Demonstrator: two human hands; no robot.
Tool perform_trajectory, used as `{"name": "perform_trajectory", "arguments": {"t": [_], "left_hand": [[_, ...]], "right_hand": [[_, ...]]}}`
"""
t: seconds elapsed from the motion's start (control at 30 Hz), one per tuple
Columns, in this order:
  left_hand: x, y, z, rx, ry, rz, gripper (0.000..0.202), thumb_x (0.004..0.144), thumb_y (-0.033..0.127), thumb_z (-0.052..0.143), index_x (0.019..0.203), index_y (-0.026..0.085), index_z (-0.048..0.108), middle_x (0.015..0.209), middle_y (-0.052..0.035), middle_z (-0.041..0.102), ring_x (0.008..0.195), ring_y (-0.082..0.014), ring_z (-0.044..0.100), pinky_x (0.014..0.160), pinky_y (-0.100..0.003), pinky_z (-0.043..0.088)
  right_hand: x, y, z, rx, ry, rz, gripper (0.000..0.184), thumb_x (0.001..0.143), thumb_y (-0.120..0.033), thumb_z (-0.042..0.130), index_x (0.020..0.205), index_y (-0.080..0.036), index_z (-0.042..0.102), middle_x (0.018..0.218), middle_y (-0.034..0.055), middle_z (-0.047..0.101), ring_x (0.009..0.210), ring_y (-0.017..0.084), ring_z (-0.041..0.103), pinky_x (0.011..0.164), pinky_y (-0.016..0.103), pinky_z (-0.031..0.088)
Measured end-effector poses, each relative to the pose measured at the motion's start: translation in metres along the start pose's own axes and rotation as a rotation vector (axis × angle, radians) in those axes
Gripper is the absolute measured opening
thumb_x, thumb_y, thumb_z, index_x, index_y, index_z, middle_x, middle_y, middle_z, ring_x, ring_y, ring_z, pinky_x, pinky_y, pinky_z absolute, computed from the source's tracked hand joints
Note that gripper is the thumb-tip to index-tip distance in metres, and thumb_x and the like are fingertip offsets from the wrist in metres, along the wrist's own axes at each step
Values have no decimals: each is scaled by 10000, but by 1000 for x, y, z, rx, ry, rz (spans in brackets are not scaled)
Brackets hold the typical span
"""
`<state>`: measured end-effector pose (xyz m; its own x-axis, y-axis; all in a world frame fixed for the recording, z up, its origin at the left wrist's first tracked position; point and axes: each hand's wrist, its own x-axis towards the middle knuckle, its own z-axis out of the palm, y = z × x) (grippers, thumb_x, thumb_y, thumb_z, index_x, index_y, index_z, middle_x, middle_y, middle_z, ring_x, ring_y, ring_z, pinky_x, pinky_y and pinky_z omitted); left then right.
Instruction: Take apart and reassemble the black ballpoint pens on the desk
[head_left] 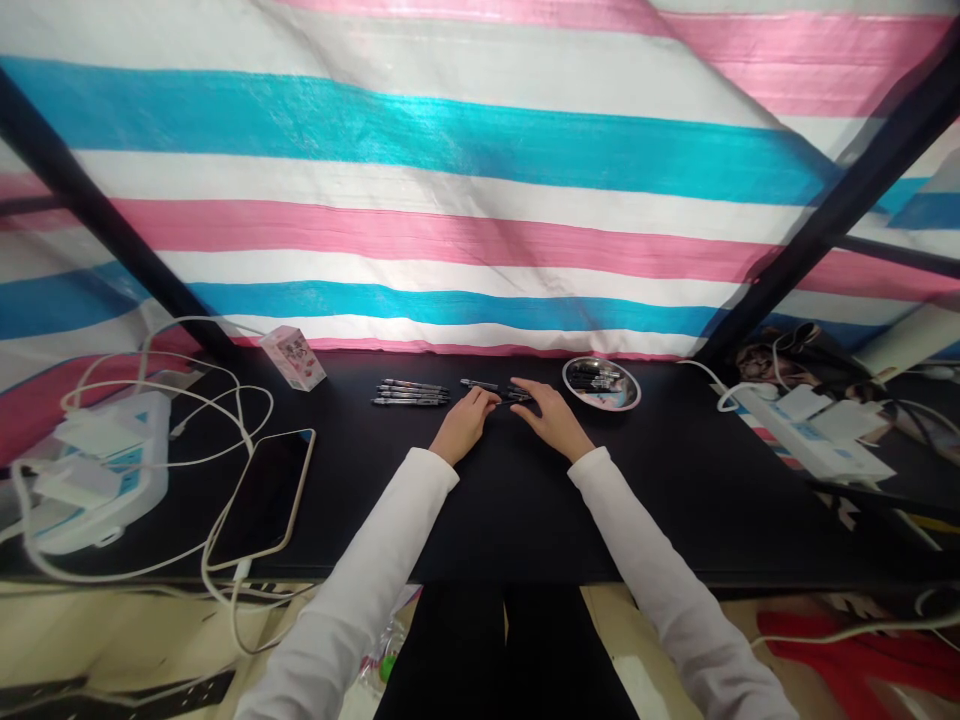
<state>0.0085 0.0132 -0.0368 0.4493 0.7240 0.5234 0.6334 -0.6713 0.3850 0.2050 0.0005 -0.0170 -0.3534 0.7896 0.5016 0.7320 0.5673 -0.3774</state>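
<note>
My left hand [463,424] is over the middle of the black table, its fingers pinched together at a thin dark piece too small to make out. Just to the right, my right hand [553,418] has thumb and fingers apart beside a few short dark pen parts [517,394]. Beyond my left fingertips lies a single clear-and-black pen [478,384]. Left of that hand, several similar pens [410,393] lie side by side. A round metal bowl [634,402] with more dark pen pieces in it stands beyond my right hand.
A phone [264,495] with a charging cable lies at the left, next to a white power strip [142,470] and loose cables. A small pink box [294,358] stands at the back left. Another power strip [817,440] is at the right. Striped sheeting [450,230] hangs behind the table.
</note>
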Motion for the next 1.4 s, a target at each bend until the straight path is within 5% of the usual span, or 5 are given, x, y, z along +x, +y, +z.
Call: {"name": "perform_trajectory", "arguments": {"t": [0.17,0.7,1.0,1.4], "left_hand": [[1,1,-2,64,38,-38,216,943,185,323,1039,175,517,1001,-61,543,912,-157,564,843,-291,458],[0,-6,-4,194,114,-99,230,945,185,308,1039,172,517,977,-72,535,875,-173,548,794,-302,431],[-1,-9,-5,271,96,-102,227,938,165,320,1036,177,525,963,-68,536,839,-185,536,751,-308,408],[-1,-9,-5,308,63,-79,219,932,154,328,1022,185,525,959,-69,540,843,-189,538,750,-316,406]], "right_hand": [[-3,9,4,-109,58,92,371,952,-294,279,1241,-208,495,1279,98,503,1148,217,466,928,381,386],[-8,15,12,-259,-108,52,182,848,-347,540,969,-237,619,1102,87,525,1016,247,460,826,376,362],[-4,18,-2,-306,101,141,181,899,-258,431,978,-188,577,939,97,603,917,256,489,781,366,333],[-3,13,-3,-297,128,81,192,908,-256,410,987,-199,575,957,91,603,921,258,487,777,363,334]]}}
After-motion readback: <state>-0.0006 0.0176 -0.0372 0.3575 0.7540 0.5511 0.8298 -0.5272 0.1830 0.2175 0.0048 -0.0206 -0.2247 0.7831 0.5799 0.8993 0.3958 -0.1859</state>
